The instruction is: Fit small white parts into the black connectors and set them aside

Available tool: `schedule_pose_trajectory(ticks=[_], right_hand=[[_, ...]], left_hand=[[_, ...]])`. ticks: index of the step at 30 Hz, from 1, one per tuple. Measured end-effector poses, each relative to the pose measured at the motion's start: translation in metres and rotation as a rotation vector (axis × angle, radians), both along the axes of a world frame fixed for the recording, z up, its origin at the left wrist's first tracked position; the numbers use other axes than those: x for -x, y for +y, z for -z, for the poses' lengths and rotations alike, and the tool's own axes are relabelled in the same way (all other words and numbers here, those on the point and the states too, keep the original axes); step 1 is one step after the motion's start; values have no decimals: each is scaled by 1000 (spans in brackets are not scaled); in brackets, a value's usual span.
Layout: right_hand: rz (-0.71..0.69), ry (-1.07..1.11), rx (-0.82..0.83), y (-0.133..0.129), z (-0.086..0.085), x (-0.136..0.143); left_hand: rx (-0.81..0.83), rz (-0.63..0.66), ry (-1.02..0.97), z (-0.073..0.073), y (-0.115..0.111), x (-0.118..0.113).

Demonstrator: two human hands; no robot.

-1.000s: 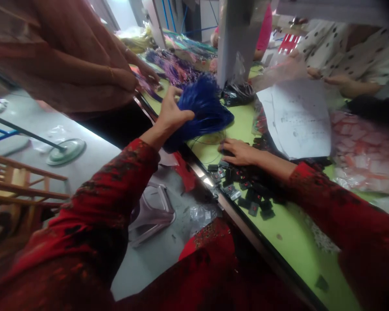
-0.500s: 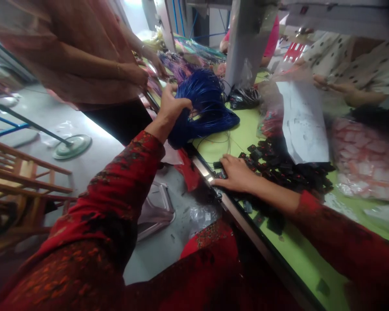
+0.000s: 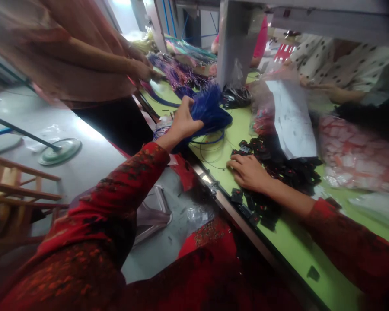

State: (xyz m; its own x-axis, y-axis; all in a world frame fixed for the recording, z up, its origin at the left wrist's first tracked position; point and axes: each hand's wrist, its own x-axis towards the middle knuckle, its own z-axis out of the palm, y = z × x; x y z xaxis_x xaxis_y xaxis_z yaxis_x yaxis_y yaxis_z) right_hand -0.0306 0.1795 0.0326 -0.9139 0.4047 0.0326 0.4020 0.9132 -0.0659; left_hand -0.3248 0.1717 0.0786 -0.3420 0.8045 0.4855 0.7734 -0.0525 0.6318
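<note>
My left hand (image 3: pixel 185 120) is closed around a bundle of thin blue wires (image 3: pixel 212 106) over the table edge, thumb on top. Some of the wires loop loosely below it. My right hand (image 3: pixel 249 172) lies palm down at the left edge of a pile of small black plastic connectors (image 3: pixel 283 166). Its fingers are stretched and slightly bent, touching the parts, with nothing visibly lifted. A few more connectors (image 3: pixel 257 209) lie below that wrist near the metal edge strip of the table (image 3: pixel 240 216).
A paper sheet (image 3: pixel 291 119) rests on a plastic bag by the pile. Right of it is a bag of pinkish-white pieces (image 3: pixel 359 155). A metal post (image 3: pixel 235 47) rises behind the wires. A co-worker (image 3: pixel 94 56) stands at left; another sits across. A stool (image 3: pixel 157 211) is below.
My left hand has shifted slightly right and down, drawing the blue bundle together, with loops now hanging loose. My right hand has moved right, from the table edge onto the connector pile.
</note>
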Motion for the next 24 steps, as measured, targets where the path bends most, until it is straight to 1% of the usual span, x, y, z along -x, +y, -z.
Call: schedule_pose_trajectory(ticks=[1, 3, 5, 6, 8, 10, 12, 14, 15, 16, 17, 18, 19, 20, 21, 23, 24], right_hand=[[-8, 1, 9, 3, -1, -4], [-33, 36, 32, 7, -5, -13], [-35, 129, 49, 9, -13, -26], [-15, 195, 55, 9, -20, -36], [58, 336, 61, 5, -36, -61], [159, 447, 49, -4, -52, -96], [268, 514, 10, -20, -65, -135], [401, 577, -29, -42, -67, -174], [484, 608, -45, -54, -64, -192], [580, 636, -56, -67, -58, -209], [665, 659, -66, -80, -50, -223], [738, 678, -71, -92, -39, -235], [794, 690, -73, -103, -28, -245], [831, 691, -62, -113, -16, -253], [849, 683, -51, -121, -5, -259], [850, 640, -32, -131, 12, -268], [847, 612, -32, -133, 18, -270]], left_hand=[[74, 12, 84, 3, -5, -11], [275, 39, 252, 12, -14, -34], [458, 84, 410, 21, -21, -52], [520, 102, 475, 25, -23, -58], [582, 117, 575, 28, -25, -65], [595, 114, 658, 25, -28, -65], [575, 124, 737, 16, -35, -66], [479, 141, 770, 8, -49, -75], [396, 157, 748, 6, -58, -83], [289, 207, 708, 6, -69, -95], [168, 314, 666, 9, -80, -110], [63, 487, 628, 14, -92, -127], [-18, 695, 603, 22, -102, -147], [-67, 884, 590, 31, -111, -167], [-94, 1025, 593, 40, -117, -187], [-62, 1214, 644, 59, -120, -220], [-45, 1253, 674, 66, -117, -232]])
